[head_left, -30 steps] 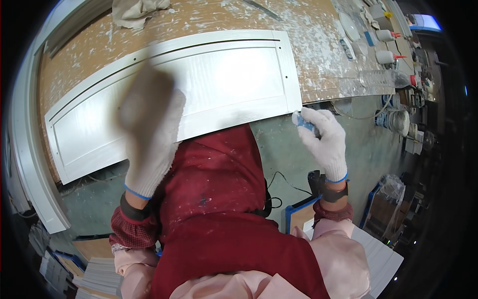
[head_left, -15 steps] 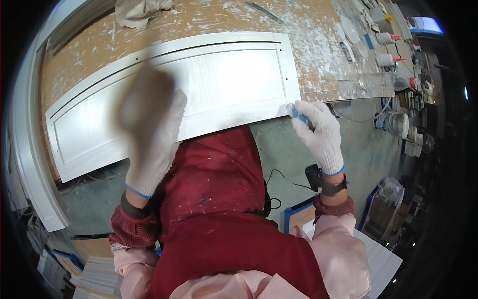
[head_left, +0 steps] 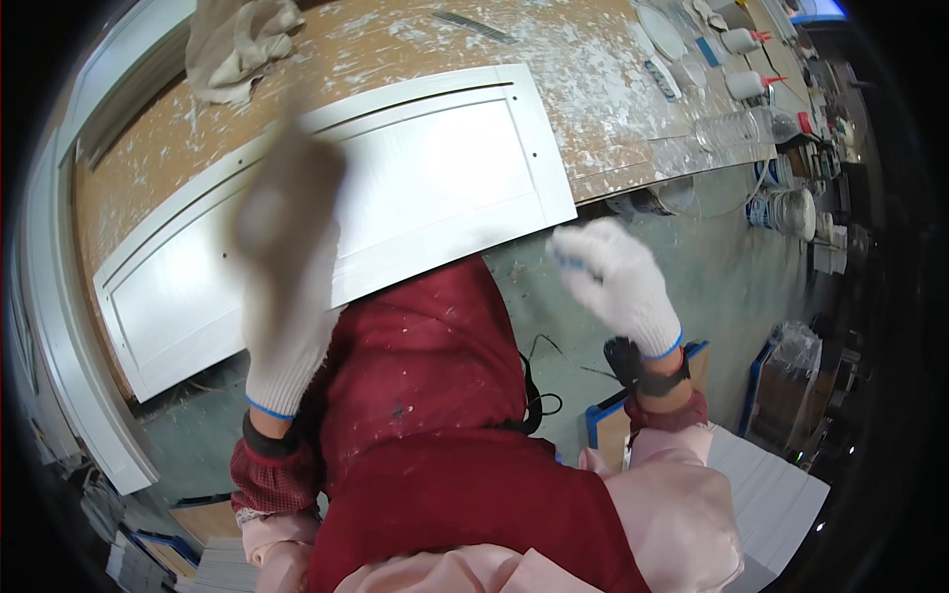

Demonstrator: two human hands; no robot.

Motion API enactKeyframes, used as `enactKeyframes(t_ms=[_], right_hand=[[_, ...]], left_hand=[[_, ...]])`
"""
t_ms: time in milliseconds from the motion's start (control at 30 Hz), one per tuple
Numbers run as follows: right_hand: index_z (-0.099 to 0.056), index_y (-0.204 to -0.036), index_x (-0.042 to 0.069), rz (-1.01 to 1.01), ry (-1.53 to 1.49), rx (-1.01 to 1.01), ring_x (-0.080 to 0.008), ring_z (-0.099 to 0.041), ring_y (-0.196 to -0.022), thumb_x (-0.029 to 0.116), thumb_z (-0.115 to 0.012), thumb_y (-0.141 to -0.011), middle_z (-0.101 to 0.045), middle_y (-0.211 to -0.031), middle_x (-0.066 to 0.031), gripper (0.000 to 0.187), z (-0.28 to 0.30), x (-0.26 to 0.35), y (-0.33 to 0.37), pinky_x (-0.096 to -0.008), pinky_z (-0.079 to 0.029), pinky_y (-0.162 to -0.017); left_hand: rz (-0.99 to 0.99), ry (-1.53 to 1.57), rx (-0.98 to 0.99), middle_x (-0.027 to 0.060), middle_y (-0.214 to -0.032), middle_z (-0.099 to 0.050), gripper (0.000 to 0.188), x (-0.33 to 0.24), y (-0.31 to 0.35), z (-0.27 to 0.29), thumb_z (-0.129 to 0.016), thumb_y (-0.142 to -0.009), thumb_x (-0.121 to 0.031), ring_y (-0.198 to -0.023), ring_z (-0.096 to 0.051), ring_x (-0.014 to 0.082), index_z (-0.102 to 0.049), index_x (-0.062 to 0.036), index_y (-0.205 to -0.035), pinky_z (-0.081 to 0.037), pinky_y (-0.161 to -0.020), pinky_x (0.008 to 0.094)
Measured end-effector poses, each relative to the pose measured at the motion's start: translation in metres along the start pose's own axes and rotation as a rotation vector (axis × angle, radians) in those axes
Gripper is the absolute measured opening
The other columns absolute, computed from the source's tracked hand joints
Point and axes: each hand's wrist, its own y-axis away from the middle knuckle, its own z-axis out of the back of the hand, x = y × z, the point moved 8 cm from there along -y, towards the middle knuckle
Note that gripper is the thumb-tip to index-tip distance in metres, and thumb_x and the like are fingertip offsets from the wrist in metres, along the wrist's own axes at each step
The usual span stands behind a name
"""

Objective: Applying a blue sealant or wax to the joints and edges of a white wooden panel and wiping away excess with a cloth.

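A long white panel point(head_left: 435, 158) with a raised frame and small dark holes lies aslant on the worktable, its near edge over my lap. My left hand point(head_left: 292, 366), in a white knitted glove, reaches onto the panel's near left part. A brown blurred patch covers its fingers, so their grip is hidden. Just off the panel's near right corner is my right hand point(head_left: 623, 287), gloved too. Its fingers are curled round a small blue piece point(head_left: 570, 263), mostly hidden, whose kind I cannot make out.
The paint-smeared table point(head_left: 593, 109) holds a crumpled cloth point(head_left: 232, 49) and a flat metal strip point(head_left: 474, 27). White bottles with red tips point(head_left: 746, 84) and a clear plastic bottle point(head_left: 732, 128) lie at the right. A white frame point(head_left: 49, 227) borders the left.
My right hand has drawn back from the panel's corner toward me. The panel now appears more tilted, and the whole view has shifted. The blur over my left hand stays in place.
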Motion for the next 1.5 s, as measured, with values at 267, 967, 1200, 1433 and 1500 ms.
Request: enactKeyframes(t_ms=[267,967,1200,1433,1500], right_hand=[[-0.068,-0.109,0.013,-0.344,-0.240,0.128,-0.0371,-0.064,-0.087,0.018,-0.067,-0.081,-0.064,-0.094,-0.0155,0.029,-0.046,-0.051,0.055,-0.0429,-0.053,-0.074],[-0.069,-0.103,0.001,-0.235,-0.600,0.074,-0.0193,-0.055,-0.067,0.012,-0.074,-0.075,-0.056,-0.077,-0.0093,0.031,-0.063,-0.051,0.037,-0.0323,-0.046,-0.063],[-0.066,-0.109,-0.005,-0.120,-0.863,0.081,-0.0104,-0.052,-0.073,0.003,-0.072,-0.072,-0.058,-0.085,-0.0016,0.039,-0.040,0.021,-0.002,-0.0243,-0.043,-0.063],[-0.066,-0.114,-0.003,0.139,-0.709,0.133,-0.0139,-0.060,-0.076,0.006,-0.074,-0.074,-0.066,-0.092,-0.0079,0.042,-0.038,0.136,-0.059,-0.0270,-0.048,-0.068],[-0.066,-0.115,-0.001,0.224,-0.498,0.156,-0.0162,-0.061,-0.074,0.010,-0.075,-0.075,-0.066,-0.090,-0.0090,0.042,-0.047,0.169,-0.072,-0.0278,-0.049,-0.068]], left_hand=[[0.084,0.085,0.004,0.0180,-0.144,-0.049,0.082,0.025,0.031,0.022,-0.079,-0.063,-0.001,-0.137,-0.042,0.0385,-0.051,-0.0057,-0.139,-0.032,-0.116,0.0508],[0.012,0.262,-0.162,0.0064,-0.089,-0.059,0.049,0.018,0.027,0.030,-0.074,-0.066,-0.008,-0.081,-0.058,0.0277,-0.066,-0.0073,-0.115,-0.048,-0.074,0.0408],[-0.014,0.135,-0.420,0.0020,-0.085,-0.053,0.032,-0.027,-0.004,0.032,-0.064,-0.077,-0.016,-0.080,-0.056,0.0230,-0.063,-0.0116,-0.108,-0.048,-0.070,0.0335],[0.045,0.470,-0.586,0.0037,-0.088,-0.050,0.022,-0.040,-0.027,0.007,-0.056,-0.084,-0.017,-0.086,-0.053,0.0243,-0.055,-0.0135,-0.106,-0.047,-0.075,0.0343],[0.208,0.628,-0.630,0.0053,-0.093,-0.051,0.023,-0.025,-0.014,0.001,-0.053,-0.088,-0.018,-0.091,-0.052,0.0260,-0.053,-0.0132,-0.111,-0.046,-0.082,0.0355]])
